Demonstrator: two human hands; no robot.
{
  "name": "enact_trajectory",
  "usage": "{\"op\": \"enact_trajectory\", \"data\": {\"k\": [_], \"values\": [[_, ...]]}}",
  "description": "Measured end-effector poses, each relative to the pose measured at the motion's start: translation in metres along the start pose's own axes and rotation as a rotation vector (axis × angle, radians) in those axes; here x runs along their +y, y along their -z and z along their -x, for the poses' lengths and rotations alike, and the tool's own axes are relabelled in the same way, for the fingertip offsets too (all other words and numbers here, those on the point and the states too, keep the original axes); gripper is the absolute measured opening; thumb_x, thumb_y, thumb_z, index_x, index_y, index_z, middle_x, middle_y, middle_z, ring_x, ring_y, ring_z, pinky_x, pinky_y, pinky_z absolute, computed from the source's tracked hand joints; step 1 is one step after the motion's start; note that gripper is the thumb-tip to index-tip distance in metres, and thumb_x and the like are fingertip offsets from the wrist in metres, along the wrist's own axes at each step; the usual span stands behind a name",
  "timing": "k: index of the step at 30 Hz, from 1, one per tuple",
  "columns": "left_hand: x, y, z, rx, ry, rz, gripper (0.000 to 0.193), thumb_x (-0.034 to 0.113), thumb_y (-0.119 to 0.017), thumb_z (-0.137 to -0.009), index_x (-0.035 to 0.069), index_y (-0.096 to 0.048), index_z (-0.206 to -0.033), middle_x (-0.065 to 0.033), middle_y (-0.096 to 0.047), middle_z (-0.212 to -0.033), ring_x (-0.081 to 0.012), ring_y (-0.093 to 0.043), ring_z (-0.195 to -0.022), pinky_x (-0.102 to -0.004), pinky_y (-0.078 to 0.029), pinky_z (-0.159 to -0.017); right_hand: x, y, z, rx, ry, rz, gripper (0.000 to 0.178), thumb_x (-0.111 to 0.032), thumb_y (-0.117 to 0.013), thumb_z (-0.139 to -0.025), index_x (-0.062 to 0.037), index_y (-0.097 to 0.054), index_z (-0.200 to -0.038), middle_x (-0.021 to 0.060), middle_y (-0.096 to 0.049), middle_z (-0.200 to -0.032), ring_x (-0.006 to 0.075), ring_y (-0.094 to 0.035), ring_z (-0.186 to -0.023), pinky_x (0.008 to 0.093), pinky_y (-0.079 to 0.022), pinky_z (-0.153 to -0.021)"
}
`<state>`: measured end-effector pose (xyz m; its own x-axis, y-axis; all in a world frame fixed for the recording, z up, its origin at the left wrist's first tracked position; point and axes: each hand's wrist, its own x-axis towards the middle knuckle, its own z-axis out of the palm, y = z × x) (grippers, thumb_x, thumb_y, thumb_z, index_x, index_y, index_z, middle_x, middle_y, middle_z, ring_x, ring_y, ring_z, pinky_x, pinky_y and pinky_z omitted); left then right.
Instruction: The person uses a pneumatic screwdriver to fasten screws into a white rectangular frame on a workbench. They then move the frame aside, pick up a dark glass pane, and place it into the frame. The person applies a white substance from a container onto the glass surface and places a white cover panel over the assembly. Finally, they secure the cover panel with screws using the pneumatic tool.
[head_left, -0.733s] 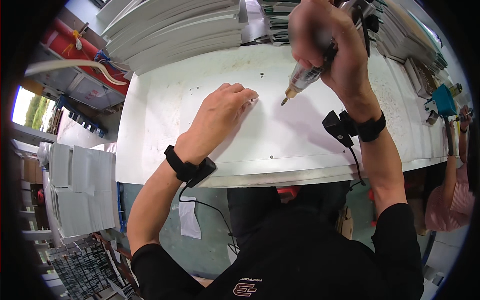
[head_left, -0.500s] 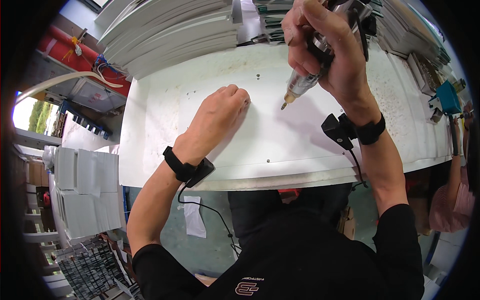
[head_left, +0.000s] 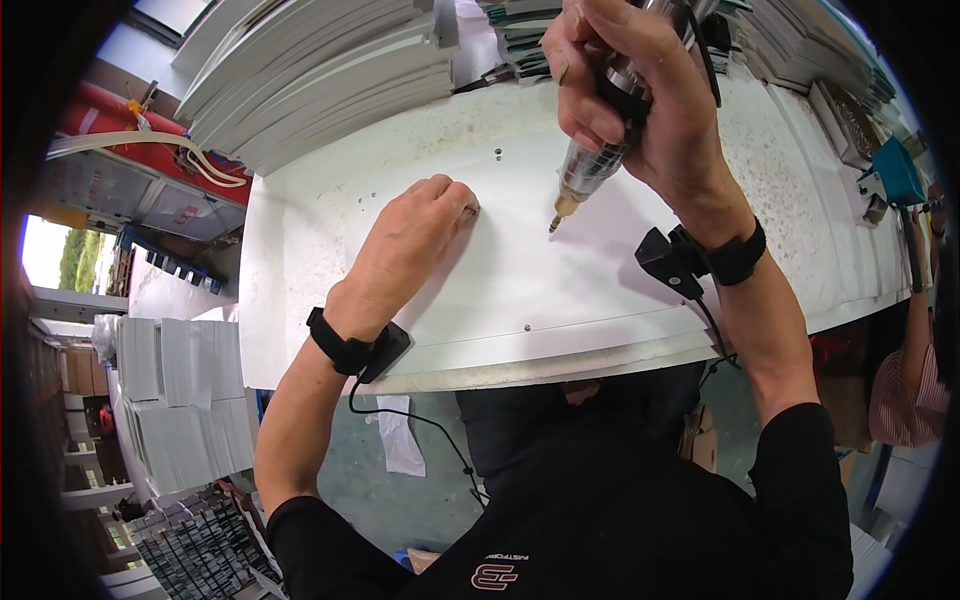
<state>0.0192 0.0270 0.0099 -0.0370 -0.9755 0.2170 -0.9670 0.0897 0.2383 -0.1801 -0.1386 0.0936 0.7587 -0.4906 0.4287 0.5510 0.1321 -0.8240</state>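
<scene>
My right hand (head_left: 672, 115) grips a power screwdriver (head_left: 594, 165) with a clear front sleeve and a brass-coloured nose. Its bit points down and left, just over a white panel (head_left: 560, 285); contact with the surface cannot be made out. On the panel's left part rests my left hand (head_left: 408, 240), its fingers curled together; whatever they may hold is hidden. Small screws (head_left: 498, 154) sit near the panel's far edge, and another screw (head_left: 528, 327) lies near the front edge. Each wrist wears a black strap with a small cabled box.
White sheets (head_left: 320, 85) are stacked at the back left, more grey boards (head_left: 800, 40) at the back right. A small metal bin (head_left: 845, 122) and a teal tool (head_left: 893, 187) lie at the right. Another person's striped sleeve (head_left: 908, 395) shows at far right.
My view has shifted slightly. My right hand has brought the screwdriver a little lower and left, its bit closer to the panel. My left hand stays curled on the panel.
</scene>
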Motion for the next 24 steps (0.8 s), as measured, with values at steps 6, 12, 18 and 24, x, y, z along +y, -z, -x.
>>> {"op": "enact_trajectory", "data": {"k": [6, 12, 18, 24], "values": [[0.003, -0.005, 0.001, 0.042, 0.013, -0.122, 0.009, 0.003, -0.068, -0.09, 0.0, -0.06, -0.096, -0.0144, -0.065, -0.091, -0.0336, -0.065, -0.086, -0.0409, -0.055, -0.077, -0.008, -0.018, 0.002, 0.035, 0.002, -0.04, 0.037, -0.036, -0.06, -0.104, -0.0066, -0.053, -0.084, 0.0073, -0.063, -0.073, 0.0091, -0.052, -0.045, 0.0246, -0.044, -0.041], [0.028, 0.005, 0.018, 0.038, 0.261, 0.334, 0.01, 0.0, -0.066, -0.091, -0.001, -0.057, -0.096, -0.0118, -0.069, -0.097, -0.0221, -0.067, -0.08, -0.0314, -0.056, -0.077, 0.007, -0.003, 0.002, -0.098, 0.184, -0.055, 0.038, -0.039, -0.055, -0.106, -0.0052, -0.054, -0.089, 0.008, -0.062, -0.074, 0.0105, -0.05, -0.042, 0.026, -0.044, -0.04], [0.047, -0.008, 0.069, 0.242, 0.479, 0.917, 0.01, 0.001, -0.067, -0.094, 0.001, -0.058, -0.099, -0.0073, -0.069, -0.098, -0.0115, -0.065, -0.089, -0.0293, -0.057, -0.08, -0.004, -0.046, 0.008, 0.072, 0.155, -0.269, 0.039, -0.039, -0.047, -0.109, -0.005, -0.053, -0.09, 0.0099, -0.062, -0.075, 0.0108, -0.047, -0.039, 0.0276, -0.046, -0.037], [0.058, -0.013, 0.097, 0.367, 0.506, 1.273, 0.017, -0.001, -0.068, -0.096, 0.003, -0.055, -0.106, -0.0063, -0.064, -0.103, -0.0121, -0.064, -0.096, -0.0289, -0.06, -0.085, 0.006, -0.068, 0.005, -0.017, 0.189, -0.274, 0.036, -0.038, -0.046, -0.108, -0.007, -0.051, -0.089, 0.0102, -0.063, -0.075, 0.0102, -0.047, -0.039, 0.0278, -0.046, -0.036]]}}
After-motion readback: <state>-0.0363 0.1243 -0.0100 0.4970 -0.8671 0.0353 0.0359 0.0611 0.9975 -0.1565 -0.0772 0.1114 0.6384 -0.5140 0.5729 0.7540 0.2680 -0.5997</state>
